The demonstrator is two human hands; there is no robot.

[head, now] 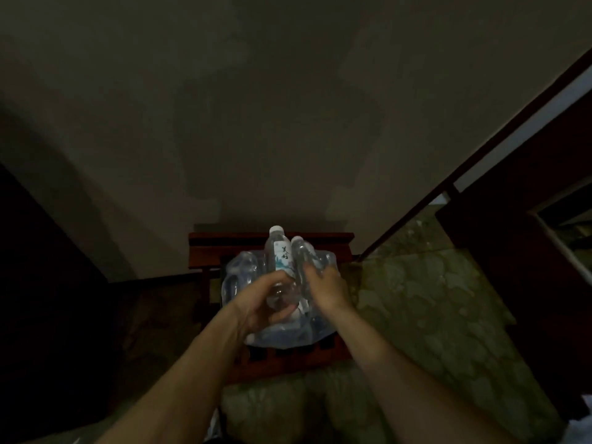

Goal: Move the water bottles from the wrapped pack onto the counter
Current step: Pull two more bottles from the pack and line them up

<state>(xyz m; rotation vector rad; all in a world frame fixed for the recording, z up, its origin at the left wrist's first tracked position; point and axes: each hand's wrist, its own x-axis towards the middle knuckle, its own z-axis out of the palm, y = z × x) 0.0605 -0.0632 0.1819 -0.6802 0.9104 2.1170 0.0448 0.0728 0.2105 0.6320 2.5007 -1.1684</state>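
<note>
In dim light, I watch my left hand (256, 304) hold a labelled water bottle (279, 256) by its base, while my right hand (323, 285) has its grip around a second bottle (301, 256), both above the wrapped pack (243, 277) on a wooden stool (272, 243).

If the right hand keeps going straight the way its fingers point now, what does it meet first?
The right hand points up and left at the unlabelled bottle it already grips; beyond that, likely the labelled bottle held by the left hand. Depth is unclear in this dim view.
</note>
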